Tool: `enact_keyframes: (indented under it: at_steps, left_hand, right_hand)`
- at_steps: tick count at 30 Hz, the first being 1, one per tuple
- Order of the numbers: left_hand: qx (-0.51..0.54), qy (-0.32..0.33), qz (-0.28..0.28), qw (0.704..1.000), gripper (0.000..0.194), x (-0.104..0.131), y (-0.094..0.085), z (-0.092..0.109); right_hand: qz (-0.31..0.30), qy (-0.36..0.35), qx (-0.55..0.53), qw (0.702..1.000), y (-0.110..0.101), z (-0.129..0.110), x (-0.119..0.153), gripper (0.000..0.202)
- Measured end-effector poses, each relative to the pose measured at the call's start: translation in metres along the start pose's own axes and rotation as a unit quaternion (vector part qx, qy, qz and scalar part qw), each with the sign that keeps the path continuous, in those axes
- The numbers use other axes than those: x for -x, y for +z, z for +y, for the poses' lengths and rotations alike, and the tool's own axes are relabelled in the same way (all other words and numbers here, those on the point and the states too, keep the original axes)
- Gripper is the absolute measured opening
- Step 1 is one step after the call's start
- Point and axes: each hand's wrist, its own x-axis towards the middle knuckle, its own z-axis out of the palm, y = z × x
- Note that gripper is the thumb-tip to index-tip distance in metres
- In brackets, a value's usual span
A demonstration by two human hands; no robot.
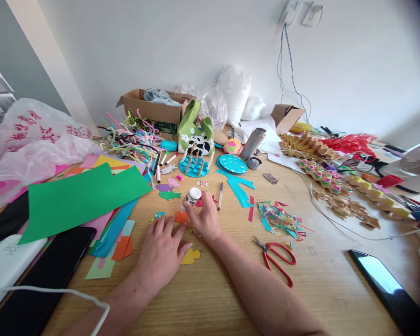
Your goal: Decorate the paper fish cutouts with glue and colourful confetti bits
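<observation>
My right hand (206, 218) is closed around a small white bottle (193, 196), which it holds tilted just above an orange paper piece (181, 217). Spread flat on the table, my left hand (164, 247) has its fingertips by the orange piece's lower left edge. A yellow paper fish (191, 255) lies below, between my hands. Beyond the bottle are a green fish (170, 195), a purple fish (164, 187) and a pink fish (174, 182). A red paper piece (210, 200) shows partly behind my right hand.
Red-handled scissors (279, 259) and paper scraps (280, 219) lie right; a phone (385, 284) is at the lower right. Green sheets (80, 196) cover the left. A steel flask (254, 143), blue discs (232, 164) and a green panda bag (196, 133) stand behind.
</observation>
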Motion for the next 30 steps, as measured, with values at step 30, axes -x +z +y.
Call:
enact_keyframes:
  at_steps: [30]
  left_hand:
    - [-0.002, 0.0, 0.014, 1.0, 0.043, 0.0002, 0.0022, -0.0003]
  right_hand:
    - [-0.006, -0.003, -0.007, 1.0, -0.0046, -0.0008, 0.0022, 0.018]
